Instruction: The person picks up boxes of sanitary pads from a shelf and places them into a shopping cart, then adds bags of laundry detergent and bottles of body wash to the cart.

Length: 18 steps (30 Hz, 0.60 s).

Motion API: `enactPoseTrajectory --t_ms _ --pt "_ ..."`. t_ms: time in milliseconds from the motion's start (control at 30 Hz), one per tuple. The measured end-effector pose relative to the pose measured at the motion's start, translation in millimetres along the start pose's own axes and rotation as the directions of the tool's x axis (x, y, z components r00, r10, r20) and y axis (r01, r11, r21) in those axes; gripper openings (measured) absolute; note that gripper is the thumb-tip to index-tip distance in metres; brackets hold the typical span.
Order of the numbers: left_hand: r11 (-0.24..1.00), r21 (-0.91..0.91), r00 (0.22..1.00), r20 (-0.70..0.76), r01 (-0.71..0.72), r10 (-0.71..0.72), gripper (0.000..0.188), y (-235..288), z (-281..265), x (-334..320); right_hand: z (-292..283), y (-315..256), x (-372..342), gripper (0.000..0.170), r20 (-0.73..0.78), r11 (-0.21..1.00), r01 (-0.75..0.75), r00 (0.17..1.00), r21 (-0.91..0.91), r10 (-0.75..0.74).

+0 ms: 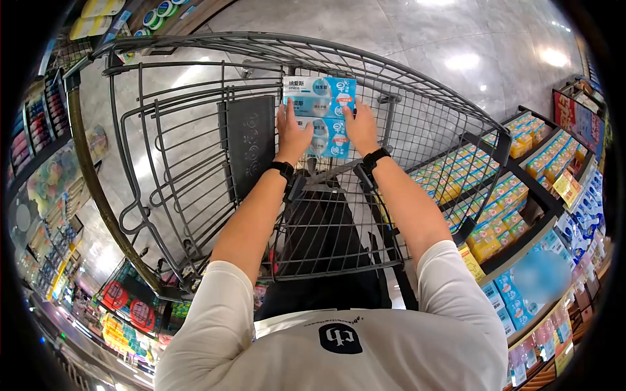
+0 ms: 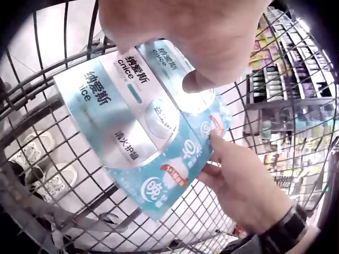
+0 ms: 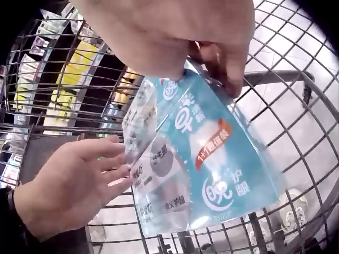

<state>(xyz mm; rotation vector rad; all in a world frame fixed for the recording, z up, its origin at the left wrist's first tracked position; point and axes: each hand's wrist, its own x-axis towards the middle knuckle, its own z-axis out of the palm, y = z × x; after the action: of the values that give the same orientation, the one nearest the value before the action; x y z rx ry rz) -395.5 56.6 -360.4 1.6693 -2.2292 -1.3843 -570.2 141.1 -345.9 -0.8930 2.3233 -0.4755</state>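
Pale-blue and white toothpaste boxes point(image 1: 324, 130) in shiny wrap lie together above the shopping cart's wire basket point(image 1: 424, 111). My right hand point(image 1: 363, 127) grips their right edge, with its thumb on the printed face and the other fingers curled behind. My left hand point(image 1: 293, 135) rests against the left edge with its fingers fairly straight. In the right wrist view, the left hand's fingertips point(image 3: 127, 180) are right at the side of the boxes. In the left wrist view, the left thumb point(image 2: 198, 82) lies over the printed face.
A dark panel point(image 1: 251, 140) of the cart stands left of the boxes, and the cart handle point(image 1: 98, 182) runs along the far left. Shelves with yellow packs point(image 1: 499, 238) border the right side. Grey tiled floor point(image 1: 391, 29) stretches ahead.
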Motion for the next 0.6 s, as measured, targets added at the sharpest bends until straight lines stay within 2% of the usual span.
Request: enactPoseTrajectory --t_ms 67,133,167,200,233,300,333,367,433,467,533,567,600 --pt "1.000 -0.006 0.999 0.021 0.028 -0.028 0.080 3.7 -0.8 2.3 -0.4 2.3 -0.9 0.052 0.019 1.000 -0.010 1.000 0.007 0.010" --pt "0.999 -0.007 0.998 0.047 0.051 -0.050 0.076 10.6 -4.7 -2.1 -0.9 6.8 -2.0 0.052 0.035 0.994 -0.007 0.999 0.106 0.004" --pt "1.000 0.002 0.997 0.068 -0.031 0.030 0.070 17.2 -8.2 -6.2 3.2 12.9 -3.7 0.052 0.029 0.994 -0.010 1.000 0.108 0.007" --pt "0.993 0.008 0.989 0.092 -0.114 0.113 0.065 24.6 -12.8 -10.9 7.1 17.6 -7.4 0.052 -0.022 0.969 0.040 0.999 0.243 -0.036" --pt "0.992 0.009 0.988 0.096 -0.126 0.124 0.065 27.7 -17.3 -15.2 9.8 23.3 -12.0 0.052 -0.081 0.924 0.098 0.994 0.369 -0.073" --pt "0.976 -0.185 0.933 0.358 0.112 -0.039 0.057 28.5 -30.3 -20.2 5.3 31.1 -22.0 0.051 -0.082 0.941 0.072 0.996 0.329 -0.048" --pt "0.951 -0.250 0.920 0.386 0.182 -0.074 0.054 18.5 -30.5 -23.9 -1.5 31.1 -28.8 0.051 -0.070 0.956 0.043 0.997 0.289 -0.024" --pt "0.956 -0.246 0.922 0.383 0.160 -0.056 0.054 17.8 -42.3 -28.8 -12.7 28.6 -38.7 0.051 -0.091 0.954 0.050 0.996 0.296 -0.023" --pt "0.964 -0.119 0.812 0.569 0.237 -0.129 0.053 25.1 -73.4 -38.5 -41.8 19.0 -63.8 0.043 0.160 0.940 -0.129 0.984 0.316 0.082" --pt "0.972 -0.117 0.814 0.571 0.206 -0.104 0.053 37.5 -91.8 -48.3 -60.9 8.0 -80.8 0.043 0.130 0.938 -0.124 0.988 0.325 0.085" --pt "0.918 -0.208 0.804 0.570 0.338 -0.167 0.049 61.5 -126.0 -72.9 -99.7 -10.2 -120.4 0.041 0.170 0.866 -0.113 0.985 0.488 0.032" --pt "0.928 -0.202 0.802 0.580 0.313 -0.144 0.049 66.9 -138.5 -82.9 -113.7 -14.9 -139.6 0.041 0.142 0.863 -0.111 0.989 0.494 0.047" --pt "0.895 -0.271 0.815 0.558 0.355 -0.154 0.046 72.7 -150.4 -90.7 -127.1 -18.8 -158.1 0.039 0.116 0.849 -0.103 0.992 0.518 0.050"
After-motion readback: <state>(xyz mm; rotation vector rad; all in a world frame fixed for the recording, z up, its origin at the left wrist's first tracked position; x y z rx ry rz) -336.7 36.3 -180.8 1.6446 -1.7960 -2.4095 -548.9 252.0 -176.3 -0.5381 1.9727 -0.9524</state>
